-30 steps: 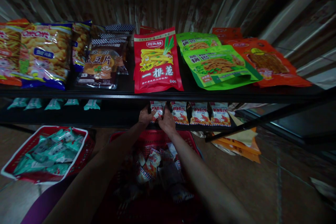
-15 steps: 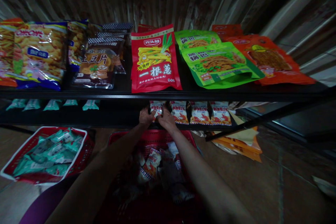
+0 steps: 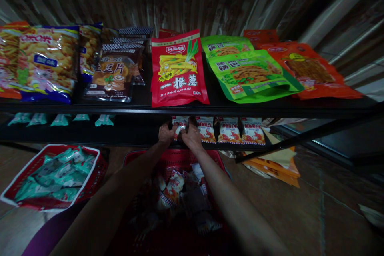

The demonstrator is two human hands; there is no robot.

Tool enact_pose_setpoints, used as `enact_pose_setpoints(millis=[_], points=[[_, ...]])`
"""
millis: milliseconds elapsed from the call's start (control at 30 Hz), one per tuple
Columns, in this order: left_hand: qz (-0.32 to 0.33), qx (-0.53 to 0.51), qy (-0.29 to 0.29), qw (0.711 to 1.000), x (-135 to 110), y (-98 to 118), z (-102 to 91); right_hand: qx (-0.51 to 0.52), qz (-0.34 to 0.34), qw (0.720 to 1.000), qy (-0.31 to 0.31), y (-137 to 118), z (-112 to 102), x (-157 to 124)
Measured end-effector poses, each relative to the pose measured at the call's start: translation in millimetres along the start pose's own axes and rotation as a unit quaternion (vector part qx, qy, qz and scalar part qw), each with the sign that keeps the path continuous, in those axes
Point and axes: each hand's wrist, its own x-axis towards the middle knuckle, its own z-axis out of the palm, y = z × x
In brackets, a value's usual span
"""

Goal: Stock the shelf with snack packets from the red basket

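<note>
Both my hands reach under the upper shelf to a small white-and-red snack packet (image 3: pixel 180 125) at the left end of a row on the lower shelf (image 3: pixel 135 138). My left hand (image 3: pixel 166 133) grips its left side and my right hand (image 3: pixel 191 136) its right side, fingers curled on it. Three like packets (image 3: pixel 229 131) stand in line to its right. Below my arms sits a red basket (image 3: pixel 175 155) with several more of these packets (image 3: pixel 171 192).
The upper shelf (image 3: pixel 240 108) holds large snack bags: yellow-blue (image 3: pixel 45 62), dark brown (image 3: pixel 115 72), red (image 3: pixel 177 70), green (image 3: pixel 247 74), orange (image 3: pixel 309 70). Teal packets (image 3: pixel 60 119) line the lower shelf's left. A second red basket (image 3: pixel 12 192) of teal packets stands on the floor left. Orange bags (image 3: pixel 279 166) lie at right.
My hands stay on the same packet, nudging it slightly up and back on the lower shelf. The view shifts a little.
</note>
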Motion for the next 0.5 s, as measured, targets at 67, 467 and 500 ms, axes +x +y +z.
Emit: enact_pose_setpoints(millis=[67, 467, 500], points=[[-0.008, 0.001, 0.004, 1.000, -3, -1, -1.2, -0.002, -0.008, 1.000, 0.009, -2, -1, -1], [-0.029, -0.053, -0.021, 0.998, -40, -34, -12.8, 0.009, 0.066, 0.998, 0.008, -19, -73, -9], [-0.030, -0.059, -0.032, 0.997, -42, -33, -14.5, 0.024, 0.059, 0.998, 0.017, -20, -79, -14]])
